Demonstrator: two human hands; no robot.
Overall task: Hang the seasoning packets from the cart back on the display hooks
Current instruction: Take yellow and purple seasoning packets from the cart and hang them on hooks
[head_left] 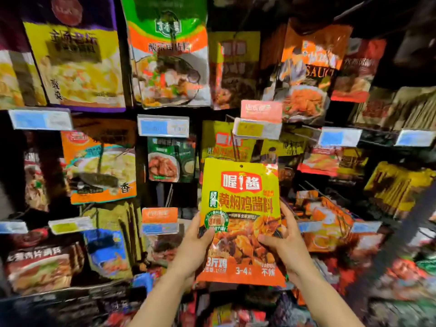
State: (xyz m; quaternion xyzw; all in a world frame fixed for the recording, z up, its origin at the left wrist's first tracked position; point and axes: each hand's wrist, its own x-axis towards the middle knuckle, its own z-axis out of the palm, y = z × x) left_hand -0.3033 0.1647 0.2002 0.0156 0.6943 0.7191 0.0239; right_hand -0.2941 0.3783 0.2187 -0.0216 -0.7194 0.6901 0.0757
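Seasoning packets display (165, 55): filled the whole view, rows of bright pouches hanging from hooks, mostly blurred. Largest at upper left, a yellow and purple packet (75, 60); beside it a green, orange and white packet (168, 55). Below those, an orange packet picturing a bowl (101, 166) and a smaller dark green packet (171, 159). Pale price tags (163, 125) clipped along the rows between them.

Held upright in front of the display, just right of centre: a yellow and orange sauce packet (240, 220) with a red logo, a picture of braised chicken, and a small hang hole at its top edge. Directly behind its top, a matching yellow packet (219, 140) hanging on a hook.

Left hand (197, 241) gripped the packet's left edge, thumb on the front. Right hand (286, 241) gripped the right edge, thumb across the front, fingers curled behind.
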